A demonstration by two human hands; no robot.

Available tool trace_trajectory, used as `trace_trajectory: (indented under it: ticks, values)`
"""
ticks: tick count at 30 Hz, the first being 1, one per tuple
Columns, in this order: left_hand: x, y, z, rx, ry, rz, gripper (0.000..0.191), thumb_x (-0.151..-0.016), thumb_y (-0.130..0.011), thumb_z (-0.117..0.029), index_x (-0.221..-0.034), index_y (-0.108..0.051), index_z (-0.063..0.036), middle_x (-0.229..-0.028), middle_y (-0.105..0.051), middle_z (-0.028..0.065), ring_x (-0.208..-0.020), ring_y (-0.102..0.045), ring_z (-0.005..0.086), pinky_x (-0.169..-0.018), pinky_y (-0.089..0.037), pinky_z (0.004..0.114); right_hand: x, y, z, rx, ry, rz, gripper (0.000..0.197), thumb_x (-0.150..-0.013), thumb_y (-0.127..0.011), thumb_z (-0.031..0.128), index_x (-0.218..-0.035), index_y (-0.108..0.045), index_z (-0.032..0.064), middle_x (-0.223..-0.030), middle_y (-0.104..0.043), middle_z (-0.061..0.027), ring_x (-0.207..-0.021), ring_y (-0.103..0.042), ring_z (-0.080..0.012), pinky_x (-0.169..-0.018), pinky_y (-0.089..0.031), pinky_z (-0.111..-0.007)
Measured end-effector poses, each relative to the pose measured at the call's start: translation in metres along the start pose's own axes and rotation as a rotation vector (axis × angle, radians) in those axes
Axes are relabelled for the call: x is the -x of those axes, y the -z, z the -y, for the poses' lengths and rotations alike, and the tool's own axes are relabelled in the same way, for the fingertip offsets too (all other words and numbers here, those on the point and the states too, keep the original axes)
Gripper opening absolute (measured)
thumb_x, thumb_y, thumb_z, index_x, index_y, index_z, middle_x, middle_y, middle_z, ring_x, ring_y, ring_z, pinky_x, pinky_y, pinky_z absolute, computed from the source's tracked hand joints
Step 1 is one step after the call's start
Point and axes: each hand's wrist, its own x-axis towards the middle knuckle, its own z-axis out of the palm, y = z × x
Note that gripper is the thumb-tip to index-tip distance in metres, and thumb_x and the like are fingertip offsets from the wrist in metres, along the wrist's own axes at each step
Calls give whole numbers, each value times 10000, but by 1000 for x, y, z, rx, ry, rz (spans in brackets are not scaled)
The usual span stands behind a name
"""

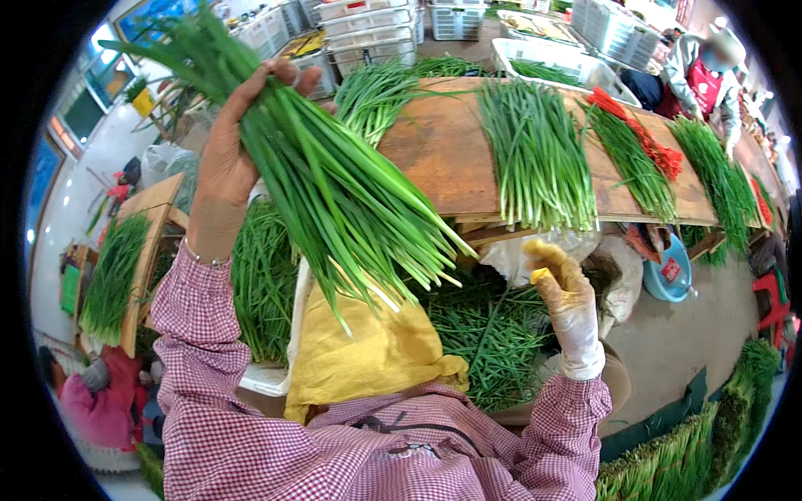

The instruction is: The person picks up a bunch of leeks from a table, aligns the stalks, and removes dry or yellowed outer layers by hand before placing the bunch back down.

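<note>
My bare left hand (pixel 230 153) is raised and grips a large bunch of garlic chives (pixel 338 188). Their pale cut ends fan out down to the right, above a yellow cloth (pixel 363 357) on my lap. On my right hand (pixel 567 300) is a white glove, stained yellow-brown at the fingers. Its thumb and fingers are apart with nothing seen between them, and the fingertips are blurred. Just beyond it, a spread bundle of chives (pixel 539 150) lies on the wooden table (pixel 432 150), pale ends towards me. Loose green leaves (pixel 482 338) are heaped below, between my hands.
More chives lie in a white crate (pixel 266 382) at my left. Red ties (pixel 639 134) rest on another bundle along the table. A co-worker (pixel 705 81) stands at the far right. A blue basin (pixel 670 269) sits under the table; stacked bundles (pixel 664 451) line the lower right.
</note>
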Motion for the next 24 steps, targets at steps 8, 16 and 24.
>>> trace_trajectory:
  ticks: [8, 16, 24]
  values:
    - [-96, -61, 95, 135, 225, 198, 207, -858, -598, -174, -995, -567, -22, -1016, -589, 77, -1093, -542, 214, -900, -487, 509, -19, 23, 24, 86, -43, 267, 823, -748, -728, 231, -1407, -266, 61, -1356, -418, -145, -1268, -371, -198, -1016, -307, -294]
    - [-220, -70, 189, 242, 325, 161, 172, -863, -571, -118, -981, -526, -2, -973, -574, 76, -1102, -535, 293, -896, -476, 560, -56, 75, 5, -159, -233, -65, 611, -864, -634, 224, -1364, -347, 22, -986, -610, -13, -796, -526, -45, -678, -434, -166]
    - [-302, -19, 295, 384, 510, 54, 219, -850, -550, -81, -1028, -535, 45, -1073, -581, 148, -1085, -549, 304, -918, -462, 546, -112, 93, -30, 590, -151, -150, 545, -843, -635, 329, -1286, -454, 69, -924, -661, -118, -750, -634, -174, -644, -480, -275]
